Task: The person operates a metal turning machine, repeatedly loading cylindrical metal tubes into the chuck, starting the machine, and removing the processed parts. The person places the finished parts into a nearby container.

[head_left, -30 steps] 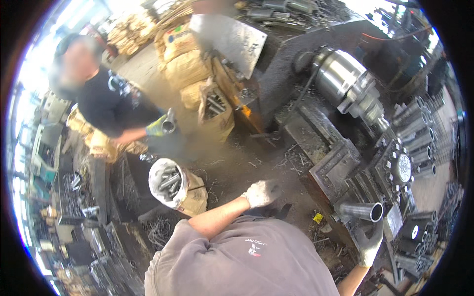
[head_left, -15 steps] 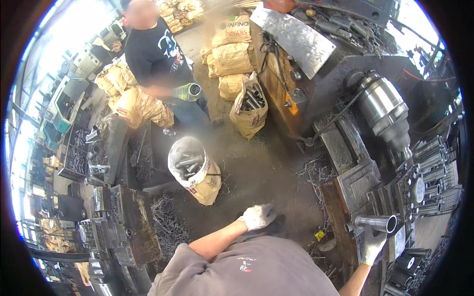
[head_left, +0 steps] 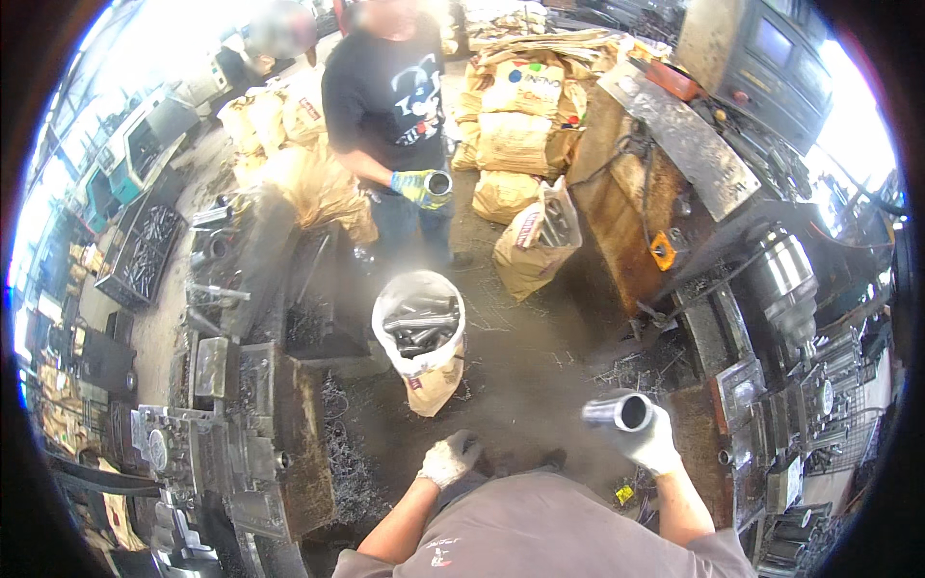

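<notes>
Hands well apart. The right hand (head_left: 655,441), in a pale glove, is clamped on a metal tube (head_left: 605,411) near its open end; the tube sits in the air before the torso, over the floor (head_left: 525,390), clear of the machine (head_left: 785,275) on the right. The left hand (head_left: 447,459), also gloved, hangs near the waist with fingers curled. Its palm is turned from view, so I cannot tell whether it is closed or holds anything small.

Ahead: a white-lined sack (head_left: 436,383), open at the top, with metal pieces (head_left: 424,326) lying inside. Beyond it a co-worker's gloved hand (head_left: 412,186) grips a second tube (head_left: 439,183).

Risks, as judged:
- Slip: smooth round wall, one-handed hold at one end; an oily glove would let it drop.
- Knock: a wide swing could strike the machine edge and dent the rim.
- Footing: swarf (head_left: 342,453) lies on the left; a step there could skid.
- Sack: a hard drop into it could mark the pieces or tear the lining.
</notes>
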`<state>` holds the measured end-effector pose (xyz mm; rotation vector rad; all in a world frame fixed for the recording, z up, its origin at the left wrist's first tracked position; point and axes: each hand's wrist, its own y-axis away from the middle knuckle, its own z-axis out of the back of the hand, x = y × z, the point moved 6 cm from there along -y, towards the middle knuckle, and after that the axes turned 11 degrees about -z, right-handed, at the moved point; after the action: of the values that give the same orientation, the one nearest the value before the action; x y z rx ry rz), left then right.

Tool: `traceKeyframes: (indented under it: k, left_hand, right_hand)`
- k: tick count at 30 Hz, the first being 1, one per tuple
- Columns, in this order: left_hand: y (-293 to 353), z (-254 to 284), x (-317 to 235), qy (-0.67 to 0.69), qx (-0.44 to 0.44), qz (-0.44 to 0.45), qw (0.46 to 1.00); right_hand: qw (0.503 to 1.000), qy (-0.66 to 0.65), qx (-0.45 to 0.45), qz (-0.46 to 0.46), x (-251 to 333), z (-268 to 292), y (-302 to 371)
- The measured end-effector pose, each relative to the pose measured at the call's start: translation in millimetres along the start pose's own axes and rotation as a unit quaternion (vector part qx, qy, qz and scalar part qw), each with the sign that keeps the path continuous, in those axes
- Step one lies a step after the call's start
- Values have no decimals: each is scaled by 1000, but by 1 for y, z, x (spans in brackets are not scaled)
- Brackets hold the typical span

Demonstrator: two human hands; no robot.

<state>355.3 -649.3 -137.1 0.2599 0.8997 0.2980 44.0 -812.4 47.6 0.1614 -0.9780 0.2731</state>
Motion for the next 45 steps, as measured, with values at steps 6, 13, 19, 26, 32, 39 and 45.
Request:
traceKeyframes:
  k: [6,13,19,26,32,39,45]
  left_hand:
    - [81,75,99,54,-192,107,974]
    - [191,63,202,123,-328,227,909]
    - [301,-60,272,262,-532,322,738]
    - [417,-279,272,435,-568,636,289]
    - [482,-290,133,115,-315,934,119]
    - [544,-167,90,-15,-632,774,-26]
    - [556,-109,166,6,-604,783,150]
  right_hand:
    - [961,99,231,117,104,-141,-20]
    - [840,113,425,317,216,-287,-23]
    - [694,43,630,344,304,-405,-2]
    - [576,7,716,394,366,-528,24]
    - [540,-19,717,440,408,-575,63]
    - [592,29,673,442,391,-615,75]
    - [569,107,676,457,396,-617,63]
